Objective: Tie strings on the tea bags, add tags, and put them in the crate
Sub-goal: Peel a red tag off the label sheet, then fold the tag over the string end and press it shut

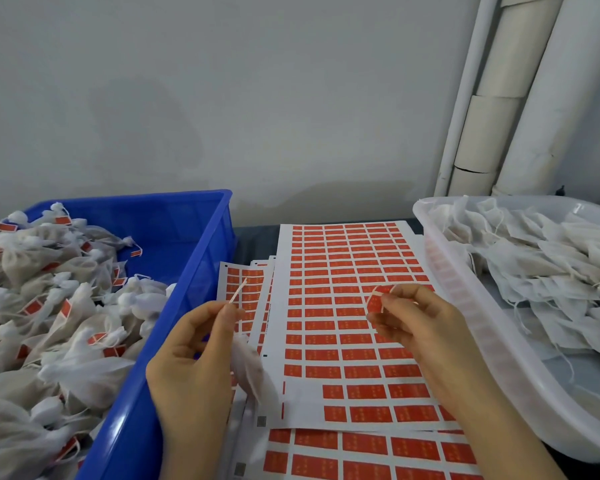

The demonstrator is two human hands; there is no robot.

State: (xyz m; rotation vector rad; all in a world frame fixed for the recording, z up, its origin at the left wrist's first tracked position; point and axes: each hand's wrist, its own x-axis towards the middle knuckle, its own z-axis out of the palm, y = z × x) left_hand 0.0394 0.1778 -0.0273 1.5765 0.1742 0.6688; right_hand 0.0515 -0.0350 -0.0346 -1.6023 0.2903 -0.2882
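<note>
Two hands above sheet [343, 306]: left hand [194, 358] pinches string [238, 294], bag [253, 372] dangling over sheet's left edge. Right hand [420, 323] pinches red tag [376, 301] over sheet's middle. Blue crate [174, 223] sits left of sheet.

Dark tabletop [257, 240] shows in a strip at the back. On its left sits the blue crate [187, 223]. A fanned stack of red tag-sticker sheets [347, 306] lies flat down the middle. On the right is a translucent white tray [478, 320], its rim overhanging the sheets' right edge.
</note>
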